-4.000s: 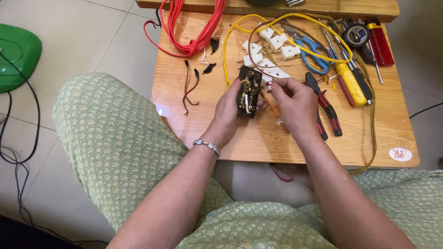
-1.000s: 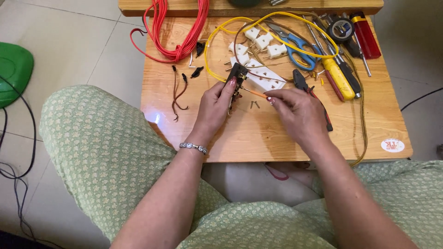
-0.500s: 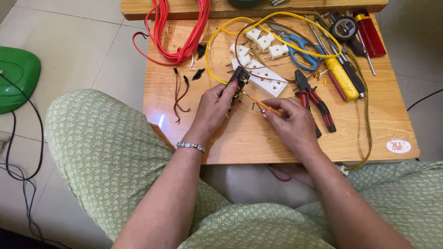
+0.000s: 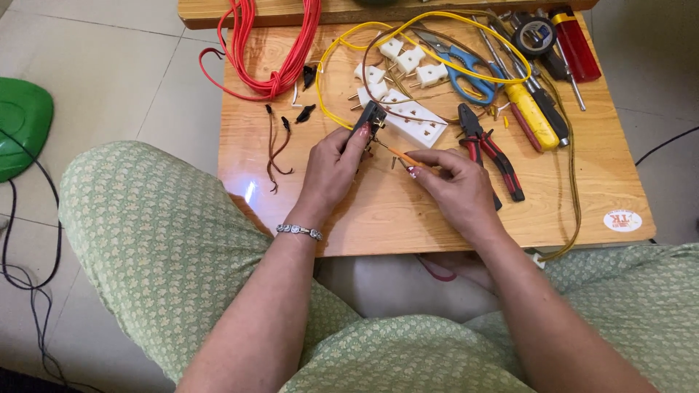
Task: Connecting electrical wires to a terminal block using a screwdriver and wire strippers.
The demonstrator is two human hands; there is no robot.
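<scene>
My left hand (image 4: 331, 171) grips a small black plug part (image 4: 369, 120) with brass pins, held just above the wooden table (image 4: 408, 211). My right hand (image 4: 455, 185) pinches a thin orange screwdriver (image 4: 403, 156), its tip pointing at the black part. A white socket strip (image 4: 415, 122) lies just behind the black part, wound round by a brown wire. A silver bracelet (image 4: 298, 231) sits on my left wrist.
Red wire coil (image 4: 273, 51) at the back left, yellow wire (image 4: 364, 44), several white plugs (image 4: 408, 62), blue scissors (image 4: 470, 69), red-handled pliers (image 4: 491, 149), yellow-handled screwdriver (image 4: 534, 116), tape roll (image 4: 535, 33), brown wire scraps (image 4: 275, 149). A green object (image 4: 22, 135) lies on the floor at left.
My right hand left the black part, reached onto the table at right, and came back holding the orange screwdriver, now aimed at the part. My left hand stayed on the part.
</scene>
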